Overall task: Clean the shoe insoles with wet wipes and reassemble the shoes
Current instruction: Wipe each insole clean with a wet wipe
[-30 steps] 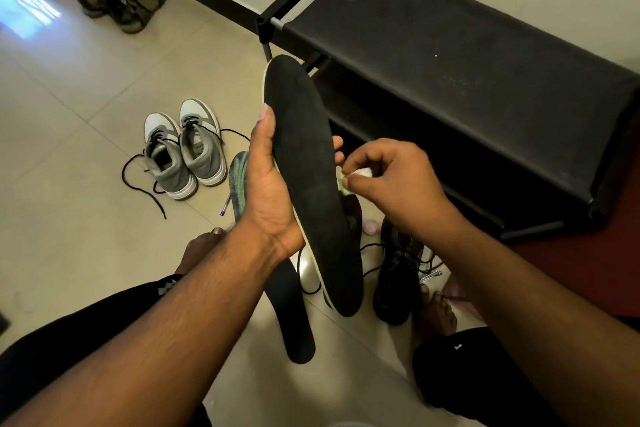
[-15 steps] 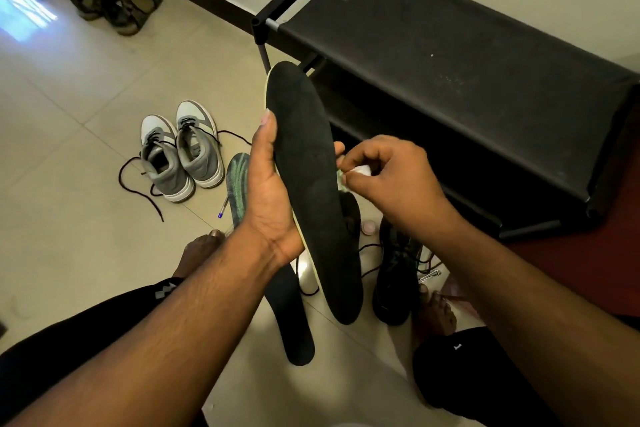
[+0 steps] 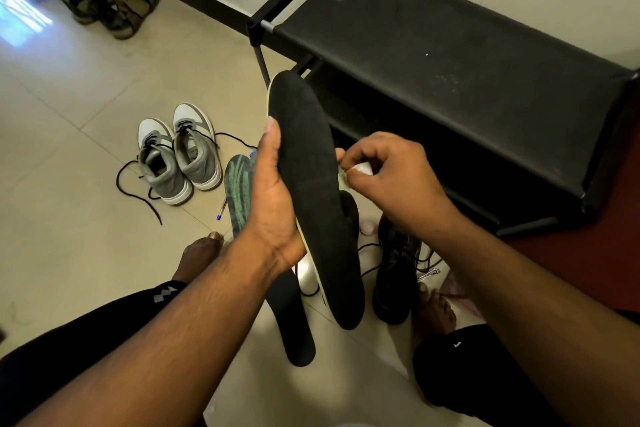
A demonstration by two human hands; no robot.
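My left hand (image 3: 273, 204) grips a long black insole (image 3: 308, 163) by its left edge, holding it upright over the floor, toe end pointing away. My right hand (image 3: 388, 177) pinches a small white wet wipe (image 3: 360, 169) against the insole's right edge at mid length. On the tiles below lie a second black insole (image 3: 294, 326) and a green patterned insole (image 3: 239, 194). A black lace-up shoe (image 3: 394, 274) stands under my right wrist. A grey and white pair of sneakers (image 3: 180, 152) with loose black laces stands to the left.
A black shoe rack (image 3: 450, 55) with a fabric top fills the upper right. Olive sandals (image 3: 110, 3) lie in the far left corner. A blue pen (image 3: 221, 210) lies beside the green insole. My bare feet (image 3: 197, 256) and black-clad knees are at the bottom.
The insole and both hands have shifted slightly lower in view; my right hand keeps the wipe at the insole's right edge. Nothing was let go.
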